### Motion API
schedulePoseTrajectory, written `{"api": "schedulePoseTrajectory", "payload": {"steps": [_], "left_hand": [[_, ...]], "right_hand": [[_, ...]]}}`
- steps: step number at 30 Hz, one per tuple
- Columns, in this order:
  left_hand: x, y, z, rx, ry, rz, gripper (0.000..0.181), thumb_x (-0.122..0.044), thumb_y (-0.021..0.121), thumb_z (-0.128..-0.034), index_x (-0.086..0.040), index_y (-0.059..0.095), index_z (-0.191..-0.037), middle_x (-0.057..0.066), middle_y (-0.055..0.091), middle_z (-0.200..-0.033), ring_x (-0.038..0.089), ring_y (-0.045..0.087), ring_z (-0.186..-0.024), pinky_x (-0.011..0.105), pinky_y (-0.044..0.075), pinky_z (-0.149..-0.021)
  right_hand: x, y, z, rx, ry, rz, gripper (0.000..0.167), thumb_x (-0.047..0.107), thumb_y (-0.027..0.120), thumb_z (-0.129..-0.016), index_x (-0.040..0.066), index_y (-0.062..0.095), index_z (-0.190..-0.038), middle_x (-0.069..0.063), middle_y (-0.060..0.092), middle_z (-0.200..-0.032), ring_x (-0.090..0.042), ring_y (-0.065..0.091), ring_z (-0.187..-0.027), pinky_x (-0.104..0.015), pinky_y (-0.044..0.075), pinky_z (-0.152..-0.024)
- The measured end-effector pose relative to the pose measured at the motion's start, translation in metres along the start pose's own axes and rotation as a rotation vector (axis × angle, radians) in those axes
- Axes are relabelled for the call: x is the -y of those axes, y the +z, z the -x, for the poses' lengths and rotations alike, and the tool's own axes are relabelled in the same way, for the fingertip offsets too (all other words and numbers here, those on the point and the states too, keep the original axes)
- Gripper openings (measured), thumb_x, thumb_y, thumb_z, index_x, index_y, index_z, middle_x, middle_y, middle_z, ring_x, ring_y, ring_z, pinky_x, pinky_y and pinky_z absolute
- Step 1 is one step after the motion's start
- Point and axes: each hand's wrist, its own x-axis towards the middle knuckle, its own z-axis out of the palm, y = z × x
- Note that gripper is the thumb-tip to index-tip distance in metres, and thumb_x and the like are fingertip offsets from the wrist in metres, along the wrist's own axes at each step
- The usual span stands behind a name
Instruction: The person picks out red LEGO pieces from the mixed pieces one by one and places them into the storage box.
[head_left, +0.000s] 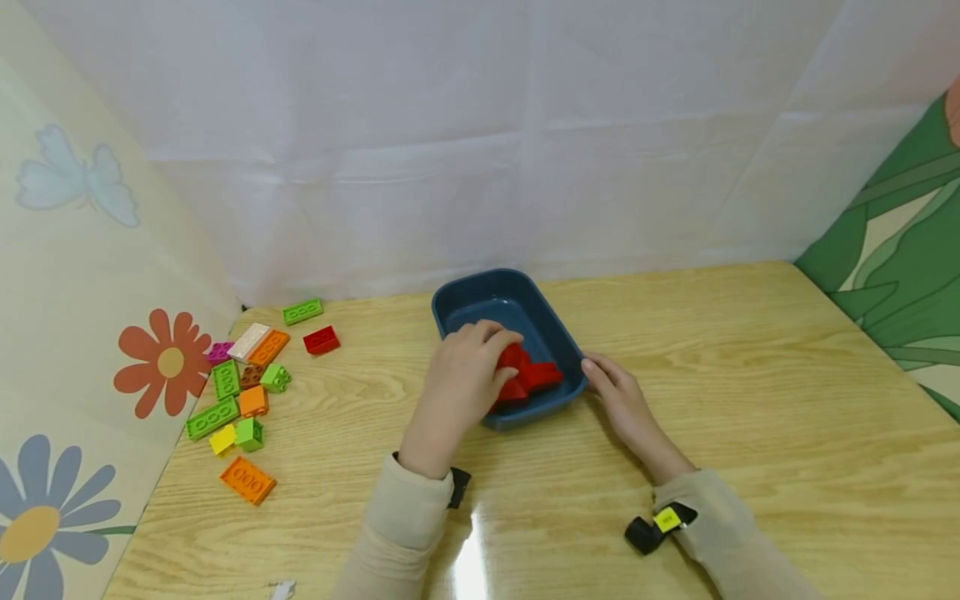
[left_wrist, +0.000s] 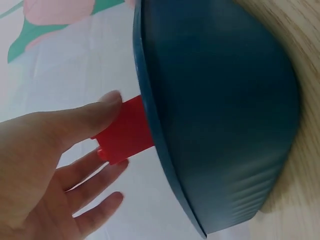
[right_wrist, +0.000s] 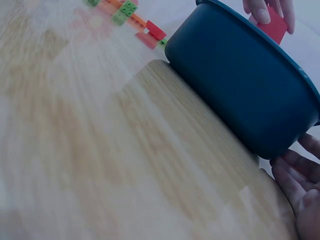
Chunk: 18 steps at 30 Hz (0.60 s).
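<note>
A dark blue plastic tub point(head_left: 546, 321) stands near the back of the table, with red toy bricks point(head_left: 543, 377) at its near end. Over that end, my left hand point(head_left: 461, 371) pinches a red brick point(left_wrist: 126, 131) between thumb and fingers. In the left wrist view, part of this brick is hidden behind the rim of the tub. My right hand point(head_left: 624, 407) holds the tub's near right corner, thumb up by the rim. Fingers of that hand touch the tub's lower side in the right wrist view.
Toward the left of the wooden table point(head_left: 720, 358) lie several loose bricks, among them a red brick point(head_left: 322, 340), an orange brick point(head_left: 248, 481) and a long green brick point(head_left: 212, 418). A white cloth point(head_left: 375, 142) hangs behind the table, and a painted panel point(head_left: 82, 317) stands at its left.
</note>
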Motion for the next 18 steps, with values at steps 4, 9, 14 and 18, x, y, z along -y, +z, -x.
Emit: {"api": "schedulePoseTrajectory", "payload": {"steps": [4,9,14,18], "left_hand": [[-0.0018,-0.0014,0.0013,0.058,-0.010,0.005,0.037,-0.025,0.081,-0.0847,-0.016,0.071,-0.119,0.005,0.066,-0.117,0.023,0.062,-0.102,0.036,0.052,-0.088],[-0.0029,-0.0004,0.0011,0.128,-0.021,0.008,0.037,-0.025,0.081,-0.0840,-0.017,0.071,-0.119,0.004,0.066,-0.115,0.023,0.062,-0.100,0.035,0.052,-0.087],[-0.0031,0.0017,0.0008,0.187,-0.027,0.006,0.038,-0.027,0.081,-0.0837,-0.017,0.071,-0.119,0.003,0.067,-0.114,0.023,0.062,-0.101,0.035,0.052,-0.087],[-0.0025,0.0040,0.0015,0.213,-0.024,0.010,0.038,-0.027,0.082,-0.0828,-0.018,0.072,-0.118,0.002,0.067,-0.112,0.022,0.062,-0.102,0.034,0.052,-0.089]], "right_hand": [[0.0002,0.0000,-0.0001,0.002,0.006,0.003,0.041,0.018,0.046,-0.107,-0.012,0.052,-0.134,-0.029,0.055,-0.131,0.003,0.060,-0.095,-0.014,0.048,-0.087],[-0.0002,-0.0002,0.0003,0.002,0.004,0.011,0.041,0.019,0.046,-0.107,-0.012,0.053,-0.133,-0.029,0.056,-0.130,0.003,0.061,-0.094,-0.014,0.048,-0.087],[0.0001,-0.0008,0.0003,0.006,0.009,0.014,0.042,0.019,0.046,-0.107,-0.011,0.053,-0.134,-0.029,0.056,-0.131,0.004,0.061,-0.095,-0.014,0.047,-0.088],[-0.0001,-0.0013,0.0004,0.004,0.013,0.021,0.042,0.019,0.046,-0.107,-0.011,0.053,-0.134,-0.029,0.056,-0.131,0.003,0.061,-0.094,-0.014,0.047,-0.088]]}}
